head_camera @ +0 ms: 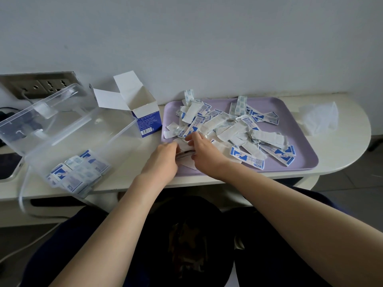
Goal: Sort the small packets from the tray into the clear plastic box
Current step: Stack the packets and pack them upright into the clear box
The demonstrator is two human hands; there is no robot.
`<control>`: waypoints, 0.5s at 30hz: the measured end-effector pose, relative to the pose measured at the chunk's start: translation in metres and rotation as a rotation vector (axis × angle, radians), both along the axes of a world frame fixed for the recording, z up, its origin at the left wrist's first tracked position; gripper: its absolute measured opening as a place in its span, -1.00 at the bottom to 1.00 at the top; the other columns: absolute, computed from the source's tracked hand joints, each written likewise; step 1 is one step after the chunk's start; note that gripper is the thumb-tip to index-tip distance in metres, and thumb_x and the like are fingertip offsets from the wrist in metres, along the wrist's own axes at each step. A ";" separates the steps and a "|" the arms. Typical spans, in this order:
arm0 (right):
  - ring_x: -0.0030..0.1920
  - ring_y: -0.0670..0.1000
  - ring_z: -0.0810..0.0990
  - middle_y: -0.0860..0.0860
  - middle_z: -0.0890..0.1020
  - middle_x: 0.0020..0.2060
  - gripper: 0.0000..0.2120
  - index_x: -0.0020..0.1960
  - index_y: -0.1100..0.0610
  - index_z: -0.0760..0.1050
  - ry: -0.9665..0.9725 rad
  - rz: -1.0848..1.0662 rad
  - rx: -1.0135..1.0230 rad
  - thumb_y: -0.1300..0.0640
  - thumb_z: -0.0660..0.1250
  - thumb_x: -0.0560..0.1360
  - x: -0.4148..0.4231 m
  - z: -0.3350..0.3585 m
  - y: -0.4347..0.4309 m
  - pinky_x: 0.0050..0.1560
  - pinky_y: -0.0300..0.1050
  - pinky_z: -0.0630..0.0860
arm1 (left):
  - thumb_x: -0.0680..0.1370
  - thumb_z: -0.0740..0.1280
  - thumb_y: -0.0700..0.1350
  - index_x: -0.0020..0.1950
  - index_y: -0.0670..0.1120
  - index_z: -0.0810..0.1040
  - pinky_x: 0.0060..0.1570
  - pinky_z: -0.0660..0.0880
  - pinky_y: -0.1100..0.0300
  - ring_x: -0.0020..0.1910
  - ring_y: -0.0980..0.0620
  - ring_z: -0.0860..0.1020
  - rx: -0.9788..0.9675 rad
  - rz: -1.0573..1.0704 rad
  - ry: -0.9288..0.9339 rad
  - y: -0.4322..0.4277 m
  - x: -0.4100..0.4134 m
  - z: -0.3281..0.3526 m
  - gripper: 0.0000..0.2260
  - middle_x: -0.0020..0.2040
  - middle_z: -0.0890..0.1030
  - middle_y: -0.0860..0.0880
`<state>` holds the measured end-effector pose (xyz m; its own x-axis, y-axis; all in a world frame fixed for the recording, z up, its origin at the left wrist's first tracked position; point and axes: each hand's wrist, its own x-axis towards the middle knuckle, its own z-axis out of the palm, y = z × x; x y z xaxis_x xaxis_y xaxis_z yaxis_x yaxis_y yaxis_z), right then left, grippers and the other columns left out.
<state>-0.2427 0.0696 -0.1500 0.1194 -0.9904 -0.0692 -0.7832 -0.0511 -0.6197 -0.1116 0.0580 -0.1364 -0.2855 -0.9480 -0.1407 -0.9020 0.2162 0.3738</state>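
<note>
Both left hand (163, 158) and right hand (204, 152) clamp fingers (191, 138) on a packet stack (184, 154) (over the tray (300, 141)); open carton (148, 119) stands beside.

At the tray (304, 141)'s near left corner the left hand (163, 156)'s fingers curl out of sight round a bundle of packets (184, 155); whether the right hand (204, 154) pinches any cannot be told. Packets in the clear plastic box (83, 125) blur behind its wall, and the picture's left edge cuts the wall socket (39, 85).

A cream tabletop (342, 146) with a rounded right end. Left to right on it: clear plastic box (93, 137), opened blue-and-white carton (148, 119), lilac tray (298, 141), crumpled clear wrapper (320, 118).
</note>
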 end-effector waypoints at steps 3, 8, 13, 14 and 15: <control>0.17 0.09 0.47 0.16 0.51 0.14 -0.59 0.26 0.25 0.32 -0.101 -0.009 0.002 0.46 0.16 0.44 0.005 0.000 0.002 0.13 -0.22 0.33 | 0.50 0.18 -0.35 0.29 -0.12 0.44 0.10 0.44 0.10 0.16 -0.14 0.49 -0.002 -0.030 0.019 -0.001 -0.003 -0.001 -0.62 0.24 0.47 -0.14; 0.22 0.11 0.41 0.12 0.54 0.15 -0.73 0.22 0.20 0.41 0.017 -0.041 -0.085 0.32 0.22 0.52 0.004 0.000 -0.001 0.22 -0.06 0.34 | 0.56 0.17 -0.27 0.24 -0.10 0.48 0.11 0.47 0.00 0.13 -0.14 0.51 -0.028 -0.007 -0.045 -0.002 0.000 0.000 -0.72 0.21 0.50 -0.11; 0.24 0.16 0.35 0.18 0.35 0.24 -0.49 0.29 0.25 0.30 -0.019 -0.001 -0.057 0.50 0.17 0.37 0.008 0.002 0.008 0.25 -0.02 0.35 | 0.53 0.18 -0.31 0.18 -0.12 0.45 0.04 0.49 0.03 0.07 -0.12 0.52 0.004 -0.050 -0.020 -0.002 -0.003 -0.005 -0.74 0.15 0.49 -0.12; 0.22 0.17 0.36 0.19 0.34 0.24 -0.48 0.30 0.26 0.29 -0.028 0.010 -0.051 0.50 0.18 0.36 0.009 0.002 0.009 0.23 0.00 0.36 | 0.53 0.18 -0.31 0.20 -0.11 0.43 0.04 0.49 0.04 0.08 -0.11 0.53 0.005 -0.053 -0.007 -0.002 -0.004 -0.006 -0.72 0.15 0.48 -0.11; 0.21 0.17 0.37 0.19 0.34 0.24 -0.48 0.30 0.26 0.29 -0.032 0.010 -0.052 0.50 0.17 0.36 0.009 0.002 0.009 0.22 0.01 0.37 | 0.53 0.18 -0.32 0.23 -0.11 0.42 0.05 0.49 0.04 0.09 -0.11 0.52 -0.004 -0.051 0.006 -0.002 -0.004 -0.006 -0.70 0.16 0.48 -0.11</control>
<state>-0.2334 0.0789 -0.1482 0.1305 -0.9914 -0.0139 -0.7623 -0.0913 -0.6408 -0.1161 0.0558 -0.1422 -0.3344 -0.9327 -0.1349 -0.8874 0.2634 0.3784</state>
